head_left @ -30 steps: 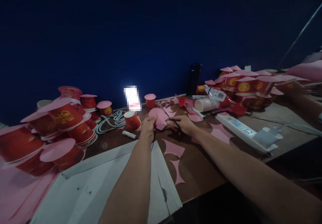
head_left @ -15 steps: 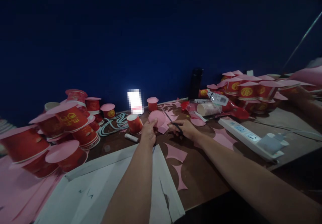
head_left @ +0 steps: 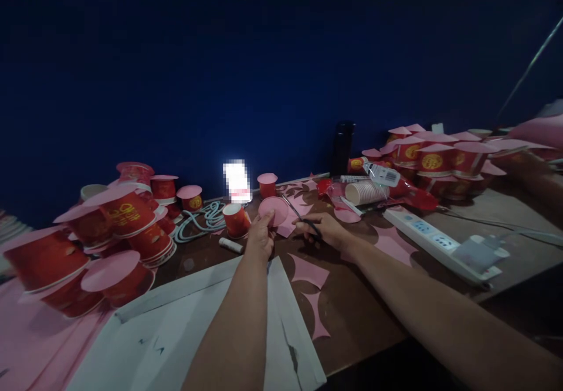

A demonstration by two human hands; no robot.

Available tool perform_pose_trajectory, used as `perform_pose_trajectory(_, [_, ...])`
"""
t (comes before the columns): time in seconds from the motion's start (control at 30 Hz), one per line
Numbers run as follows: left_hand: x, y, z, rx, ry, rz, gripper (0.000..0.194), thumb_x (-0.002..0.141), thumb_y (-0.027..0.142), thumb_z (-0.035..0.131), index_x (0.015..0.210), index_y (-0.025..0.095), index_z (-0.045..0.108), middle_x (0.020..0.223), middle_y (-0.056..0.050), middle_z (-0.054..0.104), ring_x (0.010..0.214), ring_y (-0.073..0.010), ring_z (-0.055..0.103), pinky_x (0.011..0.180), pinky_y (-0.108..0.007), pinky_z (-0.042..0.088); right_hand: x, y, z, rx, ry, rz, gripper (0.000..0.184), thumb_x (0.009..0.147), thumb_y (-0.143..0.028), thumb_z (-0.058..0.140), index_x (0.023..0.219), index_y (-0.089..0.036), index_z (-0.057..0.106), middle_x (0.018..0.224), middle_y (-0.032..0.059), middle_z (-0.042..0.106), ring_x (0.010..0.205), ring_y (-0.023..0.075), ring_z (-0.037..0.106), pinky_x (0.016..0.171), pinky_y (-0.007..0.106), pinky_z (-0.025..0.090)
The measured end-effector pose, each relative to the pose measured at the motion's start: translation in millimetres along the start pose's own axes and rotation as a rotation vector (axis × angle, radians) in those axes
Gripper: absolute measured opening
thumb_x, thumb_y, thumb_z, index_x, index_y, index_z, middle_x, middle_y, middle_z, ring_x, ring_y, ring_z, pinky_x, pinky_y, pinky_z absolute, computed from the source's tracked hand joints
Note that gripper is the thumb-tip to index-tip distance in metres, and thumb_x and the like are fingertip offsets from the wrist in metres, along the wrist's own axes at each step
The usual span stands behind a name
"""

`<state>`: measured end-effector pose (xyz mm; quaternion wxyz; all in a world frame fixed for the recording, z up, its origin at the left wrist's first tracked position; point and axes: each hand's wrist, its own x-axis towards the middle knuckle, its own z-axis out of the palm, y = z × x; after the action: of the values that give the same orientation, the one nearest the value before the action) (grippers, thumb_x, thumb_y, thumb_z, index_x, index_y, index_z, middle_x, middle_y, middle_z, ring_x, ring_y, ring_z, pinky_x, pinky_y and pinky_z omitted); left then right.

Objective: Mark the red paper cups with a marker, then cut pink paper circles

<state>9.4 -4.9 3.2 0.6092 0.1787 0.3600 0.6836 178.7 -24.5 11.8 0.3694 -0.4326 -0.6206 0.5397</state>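
Observation:
My left hand (head_left: 263, 237) pinches the near edge of a round pink paper disc (head_left: 274, 210) above the table. Just to its right, my right hand (head_left: 323, 231) is closed around the dark handles of a pair of scissors (head_left: 291, 207), whose blades point up and left beside the disc's edge. Pink paper scraps (head_left: 309, 271) lie on the brown table around and below the hands. Left of the disc stands a red paper cup (head_left: 235, 220) with its white rim showing. Behind it is another red cup (head_left: 267, 189) topped with a pink disc.
Stacked red cups with pink discs (head_left: 127, 212) crowd the left; more (head_left: 435, 156) stand at right. A white power strip (head_left: 422, 233), a black bottle (head_left: 342, 148), a lit phone (head_left: 236, 180), a coiled cable (head_left: 200, 224) and a white board (head_left: 176, 320) lie around. Another person's arm shows far right.
The scissors' blades now show more plainly beside the disc. The disc is slightly lower and further left. The whole view has shifted a little.

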Motion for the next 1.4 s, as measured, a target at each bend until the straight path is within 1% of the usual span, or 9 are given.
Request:
perform_pose_trajectory(0.1, [1.0,-0.4,-0.3,-0.003,0.011,0.014,0.025,0.061,0.012,0.073,0.080,0.015,0.058,0.069,0.000,0.066,0.058,-0.0098,0.061,0.054,-0.019,0.046,-0.3,-0.9,0.8,-0.010,0.005,0.009,0.045,0.068,-0.050,0.068,0.094,-0.013,0.068,0.053,-0.0026,0.054,0.044,0.0070,0.046,0.034,0.016,0.034])
perform_pose_trajectory(0.23, [1.3,-0.8,-0.7,0.012,0.005,0.010,0.029,0.059,0.013,0.076,0.082,0.015,0.058,0.070,0.000,0.066,0.058,-0.0101,0.061,0.055,-0.020,0.047,1.1,0.9,0.6,-0.023,0.009,0.025,0.047,0.068,-0.049,0.069,0.098,-0.014,0.068,0.054,-0.0019,0.055,0.045,0.0077,0.049,0.034,0.015,0.034])
perform_pose_trajectory(0.43, [-0.8,-0.8,-1.1,0.023,-0.016,-0.002,0.023,0.062,0.013,0.073,0.080,0.014,0.059,0.070,0.000,0.066,0.058,-0.0098,0.061,0.055,-0.020,0.046,2.4,3.6,0.1,-0.032,0.014,0.011,0.047,0.067,-0.048,0.069,0.101,-0.015,0.067,0.055,-0.0019,0.056,0.045,0.0077,0.049,0.034,0.015,0.034])
perform_pose_trajectory(0.57, [-2.3,0.2,-0.6,0.028,-0.007,-0.010,0.023,0.062,0.012,0.073,0.081,0.015,0.060,0.070,0.000,0.066,0.057,-0.0094,0.060,0.052,-0.019,0.044,2.4,3.8,0.1,-0.034,0.023,0.030,0.049,0.067,-0.049,0.070,0.102,-0.015,0.067,0.054,-0.0022,0.056,0.045,0.0076,0.049,0.035,0.015,0.035])
perform_pose_trajectory(0.77, [-1.4,0.6,-0.6,0.028,-0.004,-0.010,0.021,0.063,0.011,0.071,0.080,0.015,0.059,0.068,0.001,0.065,0.057,-0.0086,0.060,0.049,-0.017,0.042,4.2,6.3,-0.9,-0.032,0.017,0.017,0.048,0.069,-0.048,0.069,0.103,-0.015,0.067,0.053,-0.0027,0.054,0.044,0.0071,0.048,0.035,0.015,0.035])
perform_pose_trajectory(0.97, [0.1,-0.6,-2.7,0.040,-0.014,-0.023,0.027,0.058,0.015,0.075,0.081,0.015,0.060,0.071,0.000,0.065,0.059,-0.0093,0.060,0.051,-0.019,0.043,4.6,6.2,-0.1,-0.049,0.031,0.014,0.047,0.069,-0.049,0.068,0.101,-0.015,0.067,0.053,-0.0025,0.055,0.044,0.0072,0.048,0.035,0.015,0.034])
perform_pose_trajectory(1.13, [1.2,-1.4,-3.4,0.051,-0.027,-0.025,0.024,0.061,0.014,0.073,0.082,0.015,0.060,0.070,0.000,0.065,0.058,-0.0092,0.060,0.049,-0.018,0.042,4.0,5.7,0.4,-0.026,0.031,0.012,0.048,0.069,-0.049,0.068,0.103,-0.015,0.067,0.052,-0.0031,0.054,0.044,0.0073,0.048,0.035,0.015,0.034])
perform_pose_trajectory(1.3, [2.7,-1.9,-4.1,0.043,-0.002,-0.031,0.024,0.062,0.014,0.073,0.081,0.015,0.060,0.072,0.000,0.064,0.058,-0.0095,0.060,0.050,-0.019,0.043,6.3,8.2,-1.2,-0.030,0.030,-0.001,0.046,0.070,-0.048,0.067,0.102,-0.016,0.067,0.052,-0.0034,0.054,0.044,0.0072,0.047,0.035,0.016,0.035])
perform_pose_trajectory(1.4, [4.0,-2.6,-5.3,0.039,-0.008,-0.022,0.024,0.062,0.014,0.073,0.082,0.015,0.060,0.072,0.001,0.064,0.058,-0.0090,0.060,0.053,-0.020,0.045,7.6,9.6,-2.1,-0.038,0.025,-0.013,0.046,0.070,-0.048,0.067,0.101,-0.014,0.068,0.054,-0.0026,0.054,0.044,0.0068,0.047,0.035,0.015,0.035])
